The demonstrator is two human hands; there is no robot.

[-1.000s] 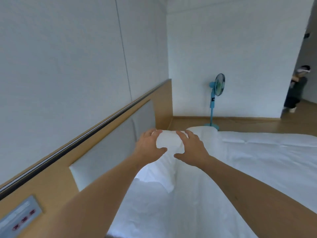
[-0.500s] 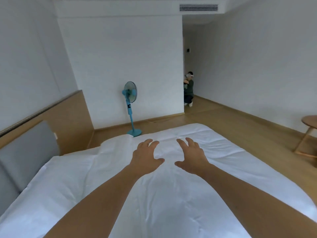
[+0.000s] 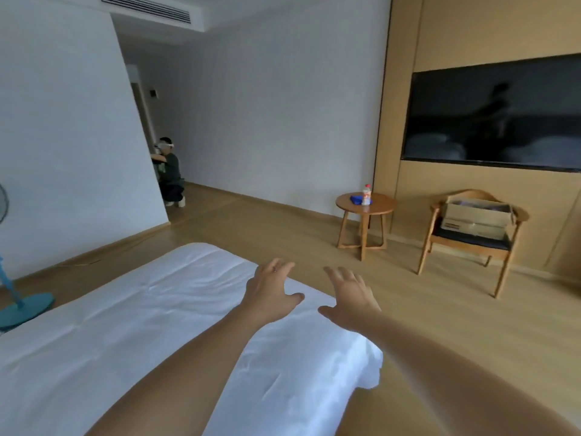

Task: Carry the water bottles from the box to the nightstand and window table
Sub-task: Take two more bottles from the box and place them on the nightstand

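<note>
My left hand [image 3: 272,292] and my right hand [image 3: 349,294] are stretched out in front of me above the foot corner of the white bed [image 3: 132,325], fingers spread, holding nothing. Across the room a cardboard box [image 3: 476,215] sits on a wooden chair [image 3: 471,237] by the far wall. A small water bottle [image 3: 366,194] with a red cap stands on a round wooden table [image 3: 377,207], beside a blue object [image 3: 356,199]. Both are well beyond my hands.
A large dark TV [image 3: 493,118] hangs on the wood-panelled wall above the chair. A person [image 3: 169,173] crouches at the hallway corner at the far left. A blue standing fan [image 3: 19,305] is at the left edge. Wood floor lies between bed and furniture.
My view has swung right, from the headboard wall across the bed to the table, chair and TV. Both hands stay out in front, empty, with fingers spread wider.
</note>
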